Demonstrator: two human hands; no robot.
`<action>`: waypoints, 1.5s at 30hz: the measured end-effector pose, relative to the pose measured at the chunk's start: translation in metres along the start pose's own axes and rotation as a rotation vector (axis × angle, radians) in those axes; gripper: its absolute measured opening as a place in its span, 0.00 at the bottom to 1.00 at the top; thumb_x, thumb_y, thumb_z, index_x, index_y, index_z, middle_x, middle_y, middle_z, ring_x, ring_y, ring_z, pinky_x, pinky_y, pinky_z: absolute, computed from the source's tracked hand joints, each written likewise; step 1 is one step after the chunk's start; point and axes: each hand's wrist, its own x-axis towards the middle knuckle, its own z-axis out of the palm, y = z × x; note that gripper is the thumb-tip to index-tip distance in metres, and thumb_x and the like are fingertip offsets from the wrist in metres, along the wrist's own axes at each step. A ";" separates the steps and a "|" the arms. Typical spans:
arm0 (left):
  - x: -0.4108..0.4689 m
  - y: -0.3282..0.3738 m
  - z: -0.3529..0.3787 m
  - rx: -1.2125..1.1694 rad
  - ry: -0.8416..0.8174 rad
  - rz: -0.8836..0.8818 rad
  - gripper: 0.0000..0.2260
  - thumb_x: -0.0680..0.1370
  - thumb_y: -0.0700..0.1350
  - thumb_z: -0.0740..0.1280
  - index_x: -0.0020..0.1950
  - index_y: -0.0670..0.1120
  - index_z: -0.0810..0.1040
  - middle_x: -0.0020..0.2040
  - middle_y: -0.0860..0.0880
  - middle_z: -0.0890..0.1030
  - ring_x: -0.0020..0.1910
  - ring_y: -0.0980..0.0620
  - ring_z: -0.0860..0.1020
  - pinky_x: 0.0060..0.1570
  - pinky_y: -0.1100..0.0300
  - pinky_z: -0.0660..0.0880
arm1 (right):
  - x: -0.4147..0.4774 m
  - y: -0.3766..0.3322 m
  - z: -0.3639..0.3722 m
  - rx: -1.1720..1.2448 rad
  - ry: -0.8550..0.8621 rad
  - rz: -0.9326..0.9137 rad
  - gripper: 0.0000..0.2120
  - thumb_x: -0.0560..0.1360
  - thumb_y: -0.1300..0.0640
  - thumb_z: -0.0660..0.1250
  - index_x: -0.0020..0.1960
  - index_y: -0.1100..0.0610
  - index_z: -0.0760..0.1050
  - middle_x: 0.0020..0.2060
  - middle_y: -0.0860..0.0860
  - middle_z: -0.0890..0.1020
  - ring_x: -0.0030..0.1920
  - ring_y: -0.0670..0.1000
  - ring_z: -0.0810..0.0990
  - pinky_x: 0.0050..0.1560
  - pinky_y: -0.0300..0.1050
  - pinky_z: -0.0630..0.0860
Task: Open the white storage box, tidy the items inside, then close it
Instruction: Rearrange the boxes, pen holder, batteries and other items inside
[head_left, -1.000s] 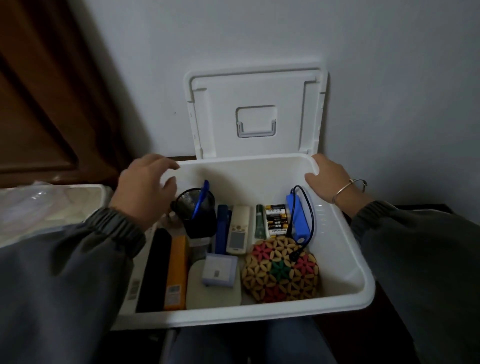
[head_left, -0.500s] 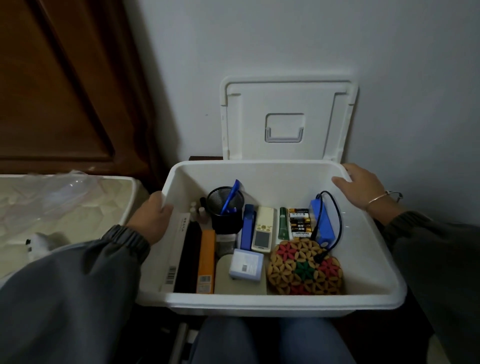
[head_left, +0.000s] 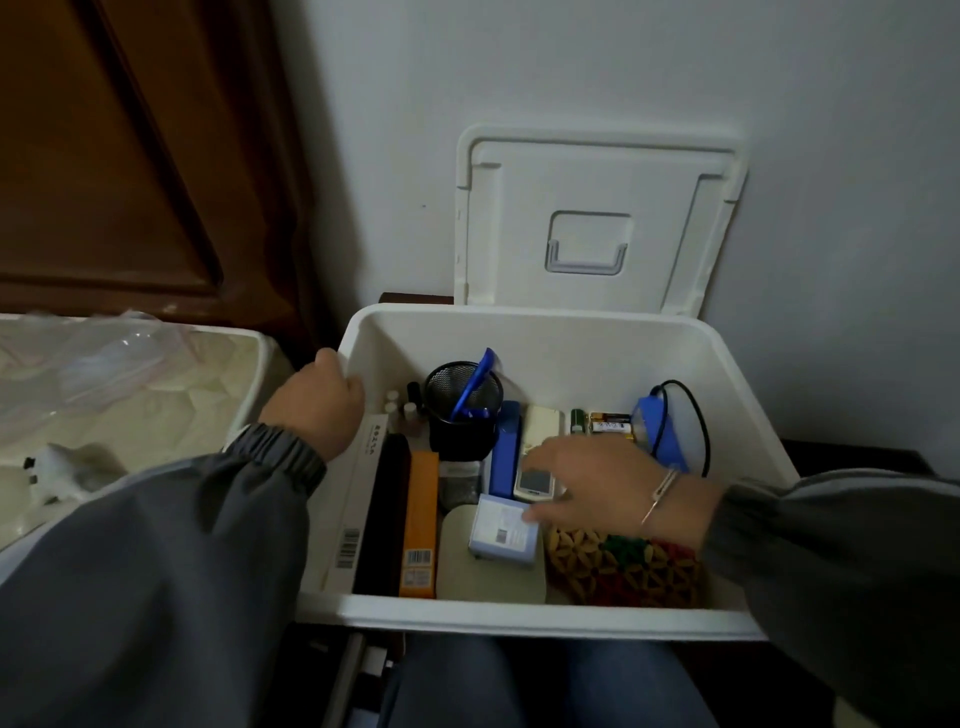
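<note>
The right hand (head_left: 597, 488) has let go of the right rim of the white storage box (head_left: 545, 621) and gone down inside it. It now hangs flat over the middle of the box, fingers stretched out above the remote (head_left: 535, 480), with the fingertips at the edge of the small white-and-blue carton (head_left: 501, 530); whether they touch it I cannot tell. Its wrist now hides part of the woven ball (head_left: 623, 571) at the box's front right. The left hand (head_left: 317, 410), which a second ago was up at the box's back-left corner, has come down onto the left rim and grips it.
</note>
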 end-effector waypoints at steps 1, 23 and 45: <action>0.001 0.000 0.001 0.037 0.018 0.011 0.07 0.81 0.47 0.54 0.49 0.43 0.63 0.54 0.36 0.76 0.47 0.39 0.75 0.43 0.53 0.65 | 0.004 -0.004 0.008 -0.020 -0.048 -0.016 0.27 0.71 0.33 0.60 0.61 0.51 0.71 0.54 0.50 0.78 0.51 0.51 0.78 0.48 0.47 0.77; 0.007 -0.003 0.002 0.062 0.050 0.023 0.08 0.80 0.49 0.56 0.46 0.45 0.63 0.42 0.46 0.69 0.39 0.45 0.69 0.40 0.53 0.65 | 0.016 -0.018 0.025 0.301 -0.257 -0.064 0.17 0.70 0.48 0.70 0.53 0.56 0.71 0.49 0.53 0.77 0.46 0.49 0.74 0.43 0.42 0.72; -0.024 0.123 0.080 0.704 -0.344 1.032 0.21 0.79 0.45 0.61 0.72 0.46 0.65 0.71 0.45 0.65 0.70 0.45 0.64 0.68 0.50 0.62 | 0.032 0.092 -0.017 0.514 -0.057 0.599 0.19 0.74 0.56 0.67 0.59 0.63 0.64 0.51 0.59 0.76 0.38 0.56 0.81 0.40 0.49 0.78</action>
